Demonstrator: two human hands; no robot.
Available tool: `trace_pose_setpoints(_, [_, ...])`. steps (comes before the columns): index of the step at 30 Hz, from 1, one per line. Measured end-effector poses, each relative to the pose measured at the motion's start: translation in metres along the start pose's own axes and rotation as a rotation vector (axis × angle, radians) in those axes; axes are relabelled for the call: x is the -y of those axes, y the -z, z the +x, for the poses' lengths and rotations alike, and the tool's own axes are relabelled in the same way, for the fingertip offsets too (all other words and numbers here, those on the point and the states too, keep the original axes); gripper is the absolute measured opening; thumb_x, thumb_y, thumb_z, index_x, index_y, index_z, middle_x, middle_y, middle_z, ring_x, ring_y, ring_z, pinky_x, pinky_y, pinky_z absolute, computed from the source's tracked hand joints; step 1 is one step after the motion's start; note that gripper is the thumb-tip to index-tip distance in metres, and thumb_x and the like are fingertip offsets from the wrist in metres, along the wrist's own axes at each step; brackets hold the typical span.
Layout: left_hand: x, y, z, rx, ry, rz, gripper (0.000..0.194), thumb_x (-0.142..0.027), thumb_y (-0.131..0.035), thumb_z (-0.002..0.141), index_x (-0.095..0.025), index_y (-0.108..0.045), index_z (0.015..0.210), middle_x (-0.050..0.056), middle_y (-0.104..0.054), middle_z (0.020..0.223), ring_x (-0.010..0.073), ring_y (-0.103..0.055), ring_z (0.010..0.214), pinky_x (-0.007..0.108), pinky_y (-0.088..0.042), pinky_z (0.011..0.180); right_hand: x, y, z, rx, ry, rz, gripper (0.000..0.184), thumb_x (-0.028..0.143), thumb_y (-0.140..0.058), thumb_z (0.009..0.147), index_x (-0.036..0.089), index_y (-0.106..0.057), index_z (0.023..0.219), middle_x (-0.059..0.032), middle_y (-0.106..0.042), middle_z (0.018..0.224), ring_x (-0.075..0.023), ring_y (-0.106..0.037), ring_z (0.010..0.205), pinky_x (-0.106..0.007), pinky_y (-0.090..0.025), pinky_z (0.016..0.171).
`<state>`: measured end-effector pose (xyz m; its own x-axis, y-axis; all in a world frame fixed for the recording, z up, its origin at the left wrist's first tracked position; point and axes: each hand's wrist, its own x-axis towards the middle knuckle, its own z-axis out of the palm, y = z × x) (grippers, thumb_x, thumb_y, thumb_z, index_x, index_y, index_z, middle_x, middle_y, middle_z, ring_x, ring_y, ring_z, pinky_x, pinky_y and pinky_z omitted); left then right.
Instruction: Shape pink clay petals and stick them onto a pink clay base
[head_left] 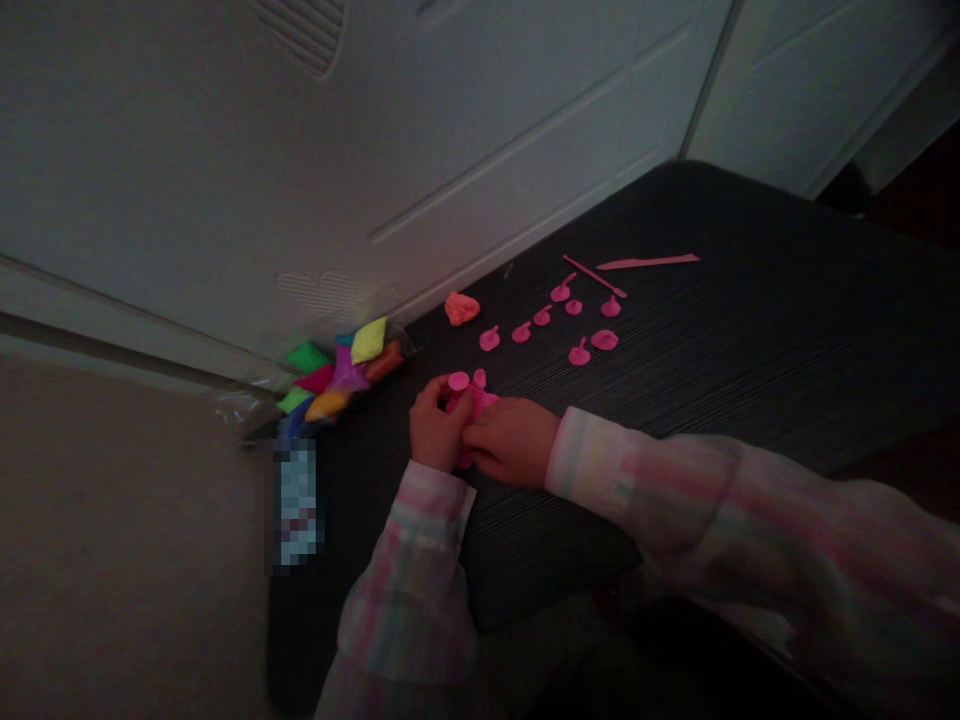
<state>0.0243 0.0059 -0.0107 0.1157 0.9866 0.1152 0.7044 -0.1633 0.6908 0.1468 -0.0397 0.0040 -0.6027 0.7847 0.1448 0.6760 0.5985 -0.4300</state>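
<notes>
Clay [484, 402], bright pink and shaped with rounded lobes at its upper edge, is sitting between the two hands, over the left part of a dark, wood-grained table [780, 270]. The left hand [435, 428] is gripping it from the left, its fingers curling around the far side and its thumb lying across the front. The right hand [517, 442] is reaching in from the right and touching it with curled fingers; the fingertips are partly hiding, so whether they are pinching it cannot be told. Striped, pale pink-and-white sleeves [694, 495] are covering both arms. Beyond the hands, to the right, eight small pink clay pieces [579, 353] are lying apart on the tabletop, most of them showing a thin stalk standing up or leaning. A crumpled orange clay lump [462, 308] is resting to their left, near a white panelled surface [480, 130] that is rising along the table's far edge. Past the small pieces, a thin pink stick [592, 276] and a flat pink blade-shaped tool [649, 262] are lying close together at a slant. At the left edge, a clear plastic bag [409, 345] is holding multicoloured packets [349, 372], and a pixelated pale blue item [298, 505] is lying just below it.
</notes>
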Motion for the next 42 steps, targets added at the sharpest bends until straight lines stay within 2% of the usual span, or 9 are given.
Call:
trace_pose_setpoints(7, [0.003, -0.001, 0.001, -0.002, -0.002, 0.053, 0.021, -0.034, -0.050, 0.062, -0.018, -0.055, 0.076, 0.000, -0.054, 0.066, 0.0128, -0.048, 0.065, 0.025, -0.037, 0.061, -0.001, 0.003, 0.000, -0.038, -0.019, 0.035, 0.020, 0.024, -0.037, 0.073, 0.014, -0.054, 0.077, -0.0063, -0.058, 0.076, -0.0162, -0.052, 0.071, -0.027, -0.035, 0.061])
trace_pose_setpoints(15, [0.003, -0.001, 0.001, -0.004, -0.052, 0.057, 0.024, -0.035, -0.050, 0.063, -0.017, -0.055, 0.078, 0.001, -0.055, 0.070, 0.0133, -0.049, 0.068, 0.025, -0.037, 0.063, -0.015, 0.014, 0.001, -0.252, -0.294, 0.023, 0.020, 0.024, -0.034, 0.075, 0.015, -0.050, 0.084, -0.0048, -0.055, 0.080, -0.0140, -0.050, 0.071, -0.024, -0.033, 0.061])
trace_pose_setpoints(18, [0.003, 0.001, 0.000, 0.013, -0.050, 0.041, 0.024, -0.034, -0.051, 0.063, -0.017, -0.056, 0.079, 0.001, -0.056, 0.072, 0.0137, -0.049, 0.069, 0.026, -0.037, 0.065, -0.022, 0.016, 0.002, -0.325, -0.333, 0.054, 0.020, 0.023, -0.036, 0.075, 0.016, -0.048, 0.089, -0.0045, -0.053, 0.084, -0.0133, -0.048, 0.077, -0.024, -0.033, 0.066])
trace_pose_setpoints(22, [0.005, 0.005, 0.001, 0.009, -0.058, -0.005, 0.020, -0.024, -0.048, 0.065, -0.018, -0.057, 0.081, 0.001, -0.056, 0.076, 0.0133, -0.049, 0.071, 0.026, -0.038, 0.067, -0.026, 0.014, 0.003, -0.352, -0.287, 0.032, 0.020, 0.023, -0.037, 0.074, 0.016, -0.050, 0.087, -0.0047, -0.050, 0.084, -0.0143, -0.045, 0.079, -0.025, -0.033, 0.068])
trace_pose_setpoints(25, [0.009, 0.006, 0.001, 0.007, -0.125, 0.030, 0.019, -0.020, -0.047, 0.064, -0.020, -0.058, 0.080, 0.001, -0.056, 0.079, 0.0142, -0.049, 0.074, 0.027, -0.037, 0.069, -0.029, 0.011, 0.003, -0.342, -0.219, -0.039, 0.021, 0.022, -0.039, 0.073, 0.017, -0.053, 0.088, -0.0057, -0.049, 0.082, -0.0159, -0.043, 0.079, -0.027, -0.032, 0.069])
trace_pose_setpoints(31, [0.011, 0.005, 0.001, 0.030, -0.229, 0.122, 0.016, -0.025, -0.046, 0.067, -0.020, -0.059, 0.075, 0.002, -0.057, 0.077, 0.0152, -0.048, 0.074, 0.029, -0.034, 0.070, -0.031, 0.011, 0.002, -0.364, -0.155, -0.213, 0.021, 0.026, -0.042, 0.073, 0.019, -0.057, 0.086, -0.0077, -0.046, 0.091, -0.0206, -0.037, 0.086, -0.034, -0.029, 0.072])
trace_pose_setpoints(36, [0.009, 0.005, -0.001, 0.037, -0.239, 0.135, 0.016, -0.026, -0.046, 0.067, -0.019, -0.058, 0.075, 0.002, -0.056, 0.071, 0.0153, -0.047, 0.069, 0.028, -0.033, 0.065, -0.027, 0.011, 0.002, -0.370, -0.128, -0.275, 0.020, 0.025, -0.042, 0.073, 0.021, -0.058, 0.084, -0.0070, -0.043, 0.104, -0.0226, -0.034, 0.093, -0.037, -0.028, 0.075])
trace_pose_setpoints(42, [0.011, 0.002, -0.002, 0.047, -0.237, 0.142, 0.019, -0.025, -0.045, 0.068, -0.020, -0.059, 0.080, 0.002, -0.056, 0.073, 0.0155, -0.046, 0.070, 0.028, -0.032, 0.065, -0.025, 0.009, 0.004, -0.325, -0.133, -0.337, 0.021, 0.026, -0.040, 0.074, 0.021, -0.058, 0.082, -0.0070, -0.042, 0.108, -0.0239, -0.033, 0.098, -0.040, -0.028, 0.077])
